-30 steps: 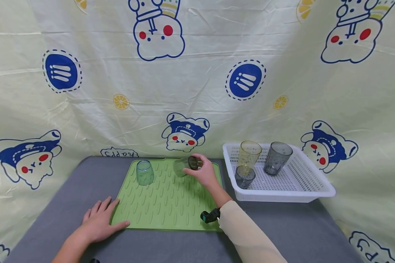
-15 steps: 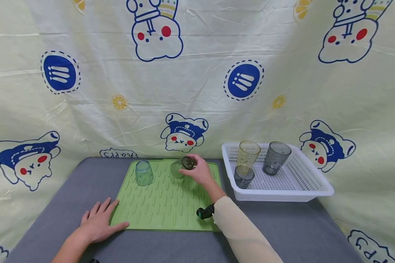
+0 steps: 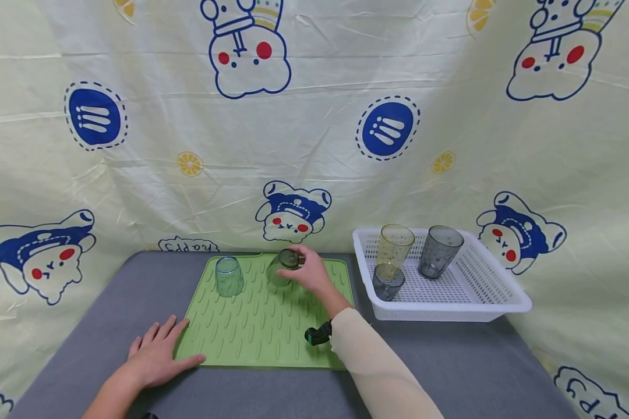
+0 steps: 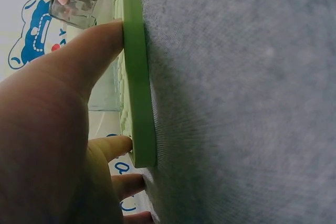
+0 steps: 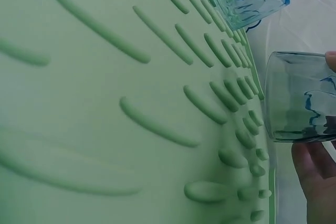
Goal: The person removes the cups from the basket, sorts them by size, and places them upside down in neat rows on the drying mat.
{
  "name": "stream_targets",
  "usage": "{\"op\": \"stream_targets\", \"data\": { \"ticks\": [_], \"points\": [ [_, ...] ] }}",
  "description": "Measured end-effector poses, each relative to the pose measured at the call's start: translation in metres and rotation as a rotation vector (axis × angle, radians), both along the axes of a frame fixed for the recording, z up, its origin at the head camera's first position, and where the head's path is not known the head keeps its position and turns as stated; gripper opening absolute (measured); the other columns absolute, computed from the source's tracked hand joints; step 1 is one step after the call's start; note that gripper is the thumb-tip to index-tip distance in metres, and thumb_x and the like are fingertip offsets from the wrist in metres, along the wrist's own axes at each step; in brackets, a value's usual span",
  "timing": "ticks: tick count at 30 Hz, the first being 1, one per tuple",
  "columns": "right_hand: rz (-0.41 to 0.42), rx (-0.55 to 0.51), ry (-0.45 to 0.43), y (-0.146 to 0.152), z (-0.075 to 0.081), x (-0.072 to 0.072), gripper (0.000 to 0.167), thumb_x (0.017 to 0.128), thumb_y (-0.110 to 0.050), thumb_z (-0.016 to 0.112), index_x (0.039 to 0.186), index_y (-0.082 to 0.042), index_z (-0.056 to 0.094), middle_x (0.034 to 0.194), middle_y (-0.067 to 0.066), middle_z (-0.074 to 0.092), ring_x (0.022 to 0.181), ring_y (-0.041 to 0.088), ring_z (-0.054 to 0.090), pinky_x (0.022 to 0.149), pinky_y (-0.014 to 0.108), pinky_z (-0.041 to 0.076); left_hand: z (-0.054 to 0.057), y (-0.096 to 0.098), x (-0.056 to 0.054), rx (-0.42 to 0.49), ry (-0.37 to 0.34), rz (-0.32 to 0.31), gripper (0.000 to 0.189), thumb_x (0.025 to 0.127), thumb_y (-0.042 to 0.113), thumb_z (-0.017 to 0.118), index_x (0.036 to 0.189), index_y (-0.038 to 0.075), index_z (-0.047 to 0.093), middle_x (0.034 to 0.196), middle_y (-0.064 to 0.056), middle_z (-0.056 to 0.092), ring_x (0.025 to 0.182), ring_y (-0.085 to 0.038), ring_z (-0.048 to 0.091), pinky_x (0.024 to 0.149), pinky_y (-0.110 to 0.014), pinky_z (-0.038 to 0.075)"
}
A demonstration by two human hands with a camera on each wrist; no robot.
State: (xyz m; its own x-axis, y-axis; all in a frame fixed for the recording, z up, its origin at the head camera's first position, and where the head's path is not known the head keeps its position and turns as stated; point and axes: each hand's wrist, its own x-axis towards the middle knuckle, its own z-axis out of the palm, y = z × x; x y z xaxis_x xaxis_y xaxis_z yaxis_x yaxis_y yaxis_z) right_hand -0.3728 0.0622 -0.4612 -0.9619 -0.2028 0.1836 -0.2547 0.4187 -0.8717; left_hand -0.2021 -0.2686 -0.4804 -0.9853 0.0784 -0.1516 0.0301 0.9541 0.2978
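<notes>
My right hand [image 3: 312,272] grips a dark greenish drinking glass [image 3: 278,273] near its base, thumb on one side and fingers on the other. This glass is mouth down, its rim close over the green ridged drying mat [image 3: 262,334]; the right wrist view shows the glass wall [image 5: 286,98] right at the ridges. Left of it a light blue glass [image 3: 229,278] stands upside down on the mat. My left hand [image 3: 154,356] lies with fingers spread at the mat's left front corner. In the left wrist view its thumb [image 4: 100,43] touches the mat's edge [image 4: 137,77].
Right of the mat stands a white perforated basket [image 3: 445,311]. In it are a yellowish glass [image 3: 395,244], a tall grey glass [image 3: 440,253] and a short dark glass [image 3: 389,283]. A grey cloth [image 3: 241,396] covers the table, with a printed curtain [image 3: 314,139] behind.
My right hand has carried the dark greenish glass a little to the left over the mat, tipping it more upright. My left hand stays in place.
</notes>
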Motion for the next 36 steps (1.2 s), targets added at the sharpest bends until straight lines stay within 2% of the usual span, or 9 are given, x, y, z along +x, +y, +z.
{"op": "stream_targets", "data": {
  "ticks": [8,21,36],
  "points": [
    [0.023,-0.022,-0.033,-0.007,-0.003,0.001,0.067,0.079,-0.026,0.091,0.136,-0.011,0.06,0.131,0.01,0.065,0.119,0.029,0.065,0.096,0.041,0.058,-0.002,0.0,0.001,-0.003,0.015,0.005,0.108,0.082,0.08,0.061,0.156,0.006,0.039,0.161,-0.032,0.031,0.143,-0.062,0.026,0.107,-0.082,0.023],
    [0.002,-0.042,-0.037,-0.013,-0.015,0.004,0.068,0.076,-0.033,0.093,0.134,-0.015,0.064,0.125,0.008,0.069,0.113,0.026,0.068,0.094,0.04,0.059,0.001,0.001,0.002,0.008,0.005,0.003,0.107,0.083,0.078,0.062,0.156,0.005,0.039,0.161,-0.033,0.031,0.143,-0.062,0.025,0.107,-0.082,0.022],
    [0.023,-0.048,-0.027,-0.02,-0.022,0.007,0.065,0.078,-0.028,0.091,0.136,-0.015,0.065,0.129,0.008,0.069,0.119,0.029,0.068,0.1,0.04,0.057,-0.002,0.0,0.001,0.001,0.018,0.006,0.108,0.081,0.079,0.062,0.156,0.005,0.039,0.16,-0.033,0.032,0.143,-0.062,0.026,0.107,-0.081,0.023]
  ]
}}
